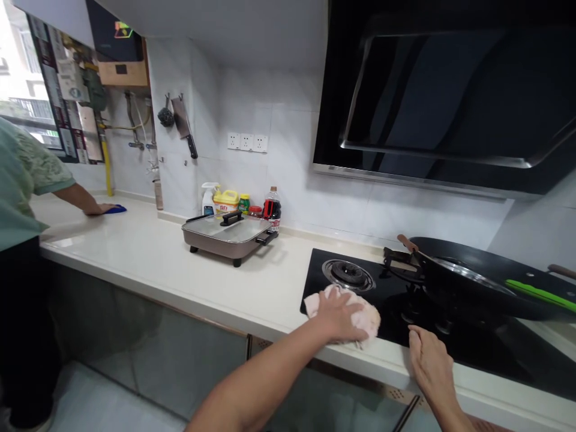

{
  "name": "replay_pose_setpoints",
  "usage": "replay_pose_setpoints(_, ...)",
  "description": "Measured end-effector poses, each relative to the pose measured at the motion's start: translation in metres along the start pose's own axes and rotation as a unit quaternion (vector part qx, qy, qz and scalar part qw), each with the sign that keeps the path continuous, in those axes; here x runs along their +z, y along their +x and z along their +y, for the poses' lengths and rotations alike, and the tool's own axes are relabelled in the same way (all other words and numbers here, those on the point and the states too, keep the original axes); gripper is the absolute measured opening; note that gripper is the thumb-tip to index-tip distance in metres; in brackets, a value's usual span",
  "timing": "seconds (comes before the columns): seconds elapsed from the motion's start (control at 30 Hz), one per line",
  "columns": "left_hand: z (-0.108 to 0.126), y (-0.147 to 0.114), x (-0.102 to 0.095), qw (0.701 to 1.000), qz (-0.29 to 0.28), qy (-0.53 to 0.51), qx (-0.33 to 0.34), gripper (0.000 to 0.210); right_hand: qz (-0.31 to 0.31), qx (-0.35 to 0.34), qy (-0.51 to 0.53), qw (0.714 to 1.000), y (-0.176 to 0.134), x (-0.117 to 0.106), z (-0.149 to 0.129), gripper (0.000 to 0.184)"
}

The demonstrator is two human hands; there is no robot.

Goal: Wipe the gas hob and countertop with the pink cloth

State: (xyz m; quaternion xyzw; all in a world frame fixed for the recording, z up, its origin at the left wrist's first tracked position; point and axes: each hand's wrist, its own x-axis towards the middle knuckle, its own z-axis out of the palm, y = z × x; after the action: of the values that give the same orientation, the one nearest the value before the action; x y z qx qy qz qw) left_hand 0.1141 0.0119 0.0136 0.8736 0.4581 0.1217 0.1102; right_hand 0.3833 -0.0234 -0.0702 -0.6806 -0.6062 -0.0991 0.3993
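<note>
My left hand [339, 315] presses a crumpled pale pink cloth [369, 318] against the front left of the black glass gas stove [387, 300]. Its fingers bend over the cloth, which overlaps the counter's front edge. Just behind the cloth is a round burner [348, 274]. My right hand [429, 354] rests on the stove's front edge, fingers curled together, with nothing visible in it. A large black wok [472, 291] sits over the right side of the stove, with a lid and a green-handled utensil [540, 294] in it.
A lidded electric pan [225, 240] stands on the white counter [148, 252], several bottles behind it. At far left another person [27, 180] holds a blue cloth [116, 209] on the counter. A cleaver [182, 123] hangs on the wall. The range hood [432, 108] overhangs the stove.
</note>
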Motion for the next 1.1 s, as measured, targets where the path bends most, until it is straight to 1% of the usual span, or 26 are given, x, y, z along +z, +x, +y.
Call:
replay_pose_setpoints(0.13, -0.048, -0.037, -0.028, 0.996, 0.010, 0.009, -0.088, 0.092, -0.006, -0.001, -0.005, 1.000, -0.001, 0.000, -0.002, 0.056)
replay_pose_setpoints(0.23, -0.089, -0.069, -0.049, 0.986, 0.016, 0.018, -0.165, 0.090, -0.003, 0.004, -0.007, 1.000, -0.001, -0.001, -0.003, 0.057)
replay_pose_setpoints(0.33, -0.137, -0.106, -0.072, 0.964, 0.040, 0.065, -0.256, 0.077, -0.008, 0.009, -0.007, 1.000, -0.001, -0.001, -0.006, 0.056)
replay_pose_setpoints(0.43, -0.179, -0.143, -0.095, 0.928, 0.069, 0.114, -0.347, 0.077, -0.009, 0.006, -0.007, 1.000, -0.001, -0.002, -0.009, 0.055)
replay_pose_setpoints(0.5, -0.196, -0.164, -0.105, 0.904, 0.086, 0.119, -0.402, 0.076, -0.007, 0.001, -0.010, 1.000, -0.001, -0.002, -0.011, 0.055)
replay_pose_setpoints(0.57, -0.200, -0.178, -0.106, 0.895, 0.104, 0.131, -0.413, 0.067, 0.004, -0.004, -0.001, 1.000, -0.002, -0.002, -0.013, 0.053)
replay_pose_setpoints(0.63, -0.190, -0.183, -0.096, 0.903, 0.126, 0.159, -0.379, 0.055, 0.033, -0.005, 0.035, 0.999, -0.004, -0.003, -0.014, 0.051)
replay_pose_setpoints(0.73, -0.158, -0.181, -0.067, 0.920, 0.161, 0.180, -0.309, 0.043, 0.102, 0.002, 0.122, 0.987, -0.006, -0.007, -0.016, 0.046)
replay_pose_setpoints(0.83, -0.109, -0.169, -0.031, 0.946, 0.183, 0.154, -0.218, 0.039, 0.147, 0.031, 0.195, 0.969, -0.006, -0.015, -0.022, 0.043)
replay_pose_setpoints(0.87, -0.091, -0.163, -0.020, 0.956, 0.184, 0.141, -0.180, 0.039, 0.156, 0.055, 0.221, 0.961, -0.007, -0.019, -0.024, 0.043)
replay_pose_setpoints(0.93, -0.053, -0.149, 0.000, 0.972, 0.176, 0.112, -0.104, 0.042, 0.176, 0.128, 0.281, 0.935, -0.016, -0.026, -0.026, 0.044)
replay_pose_setpoints(1.0, -0.017, -0.131, 0.017, 0.983, 0.156, 0.088, -0.030, 0.050, 0.198, 0.198, 0.324, 0.904, -0.041, -0.032, -0.020, 0.045)
replay_pose_setpoints(1.03, -0.001, -0.121, 0.025, 0.987, 0.143, 0.080, 0.004, 0.056, 0.207, 0.225, 0.329, 0.894, -0.060, -0.033, -0.014, 0.045)
replay_pose_setpoints(1.1, 0.030, -0.100, 0.037, 0.988, 0.116, 0.076, 0.066, 0.068, 0.208, 0.260, 0.308, 0.891, -0.109, -0.036, 0.004, 0.046)
